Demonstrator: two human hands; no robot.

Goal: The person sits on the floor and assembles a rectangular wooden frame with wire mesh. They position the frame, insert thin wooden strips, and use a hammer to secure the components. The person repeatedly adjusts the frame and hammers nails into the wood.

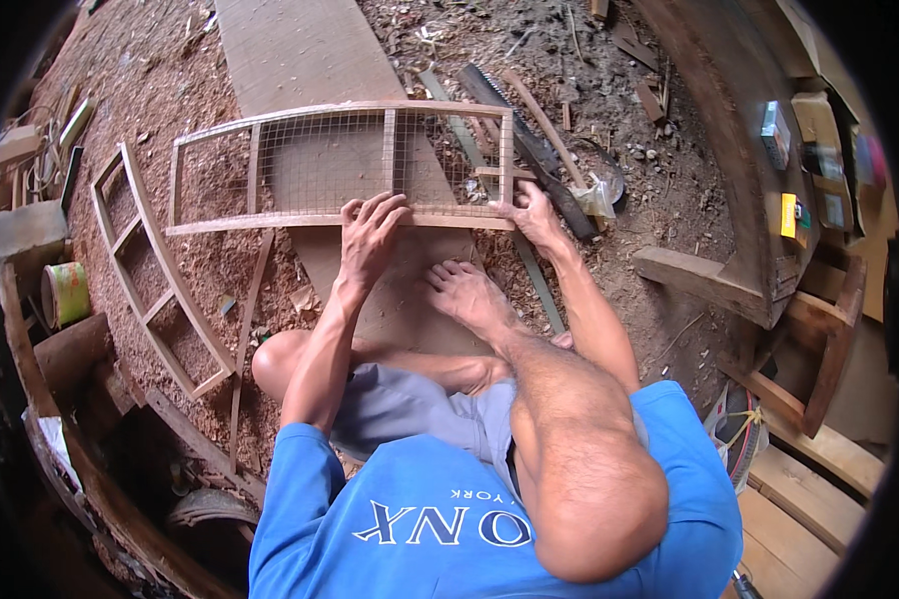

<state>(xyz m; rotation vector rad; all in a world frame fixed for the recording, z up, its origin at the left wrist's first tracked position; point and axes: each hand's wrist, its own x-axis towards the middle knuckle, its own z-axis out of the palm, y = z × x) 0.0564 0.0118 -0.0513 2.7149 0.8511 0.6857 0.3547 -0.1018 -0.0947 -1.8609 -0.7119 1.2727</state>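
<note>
While your left hand (373,225) grasps a rectangular, wire-meshed wooden frame (389,150), upper centre, by its lower edge, your right hand (535,216) grips its right end.

Bright ctr, dim lower-L, heavy edge distort.

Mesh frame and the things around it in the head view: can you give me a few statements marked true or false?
1. The left hand touches the near rail of the mesh frame. True.
2. The right hand rests on the knee. False: the right hand is at the mesh frame's right end.
3. The second frame is covered with mesh. False: the second frame's openings are bare.
4. The mesh frame extends across the board. True.
5. The person's shirt is blue. True.
</note>
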